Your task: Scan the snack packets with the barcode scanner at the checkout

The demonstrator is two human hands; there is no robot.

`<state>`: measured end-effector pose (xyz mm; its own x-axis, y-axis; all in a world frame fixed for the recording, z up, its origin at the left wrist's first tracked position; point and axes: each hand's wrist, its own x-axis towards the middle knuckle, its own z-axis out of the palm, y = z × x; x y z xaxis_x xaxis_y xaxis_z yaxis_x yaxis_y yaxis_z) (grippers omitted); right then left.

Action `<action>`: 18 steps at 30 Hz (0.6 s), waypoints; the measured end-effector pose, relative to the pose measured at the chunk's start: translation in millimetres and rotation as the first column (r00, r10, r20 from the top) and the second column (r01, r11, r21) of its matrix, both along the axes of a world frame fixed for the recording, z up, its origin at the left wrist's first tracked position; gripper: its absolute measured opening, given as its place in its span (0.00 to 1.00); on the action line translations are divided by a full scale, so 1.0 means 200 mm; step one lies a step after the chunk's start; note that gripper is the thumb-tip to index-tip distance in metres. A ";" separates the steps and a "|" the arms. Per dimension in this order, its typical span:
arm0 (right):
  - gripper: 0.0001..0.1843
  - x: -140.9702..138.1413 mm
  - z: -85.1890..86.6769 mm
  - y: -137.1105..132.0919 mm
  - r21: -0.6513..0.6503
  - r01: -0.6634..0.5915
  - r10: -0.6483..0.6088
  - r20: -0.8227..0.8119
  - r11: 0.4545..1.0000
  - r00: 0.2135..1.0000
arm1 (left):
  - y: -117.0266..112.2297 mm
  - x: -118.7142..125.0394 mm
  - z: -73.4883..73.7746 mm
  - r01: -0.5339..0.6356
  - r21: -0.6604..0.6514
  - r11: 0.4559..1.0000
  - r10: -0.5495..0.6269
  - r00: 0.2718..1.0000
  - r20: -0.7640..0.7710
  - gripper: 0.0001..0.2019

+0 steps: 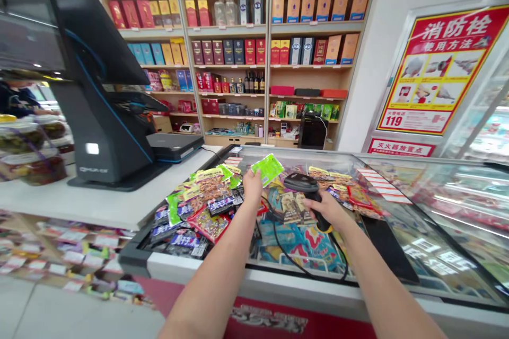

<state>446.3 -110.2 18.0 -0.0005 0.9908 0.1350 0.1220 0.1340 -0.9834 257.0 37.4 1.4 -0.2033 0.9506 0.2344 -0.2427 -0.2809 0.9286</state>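
A bright green snack packet (269, 169) is pinched at its left corner in my left hand (253, 185). My right hand (326, 210) is wrapped round the handle of a black barcode scanner (301, 182), whose head points left toward the packet. The scanner's cable (287, 255) loops down over the glass top of the freezer. Left of my left hand lies a heap of snack packets (209, 196), brown, black, red and green. Beyond and right of the scanner is a smaller group of packets (360, 197), some of them red.
A checkout terminal (115, 137) stands on the white counter (119, 204) at left, near stacked plastic tubs (34, 167). The glass freezer (397, 280) runs across to the right. Behind are shelves of boxed bottles (228, 53) and a red fire-hydrant sign (445, 71).
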 end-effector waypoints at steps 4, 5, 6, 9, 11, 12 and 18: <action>0.21 -0.20 0.04 0.05 0.020 -0.144 0.143 0.032 0.989 0.989 | -0.05 -0.36 0.04 -0.207 0.085 0.975 0.222 0.949 -0.224 0.04; 0.21 -0.26 0.05 0.06 0.019 -0.175 0.175 0.036 0.984 0.984 | -0.07 -0.45 0.05 -0.252 0.101 0.962 0.271 0.919 -0.285 0.04; 0.21 -0.32 0.06 0.07 0.012 -0.202 0.202 0.039 0.979 0.979 | -0.10 -0.54 0.05 -0.295 0.118 0.948 0.318 0.884 -0.342 0.05; 0.21 -0.48 0.05 0.10 -0.007 -0.261 0.261 0.039 0.965 0.964 | -0.17 -0.76 0.06 -0.393 0.153 0.907 0.418 0.794 -0.440 0.06; 0.21 -0.57 0.04 0.12 -0.016 -0.300 0.300 0.037 0.954 0.953 | -0.21 -0.85 0.05 -0.412 0.156 0.898 0.434 0.766 -0.475 0.07; 0.21 -0.61 0.04 0.13 -0.019 -0.319 0.319 0.035 0.948 0.947 | -0.23 -0.89 0.04 -0.410 0.156 0.899 0.430 0.755 -0.494 0.07; 0.22 -0.69 0.00 0.14 -0.032 -0.342 0.343 0.021 0.939 0.939 | -0.39 -0.87 -0.09 -0.313 0.144 0.939 0.322 0.649 -0.689 0.09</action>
<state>308.6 -82.1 18.4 -0.3433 0.9335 0.1031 0.0988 0.1451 -0.9845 82.0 -40.2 -16.1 -0.2671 0.8556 0.4433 0.5739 -0.2283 0.7864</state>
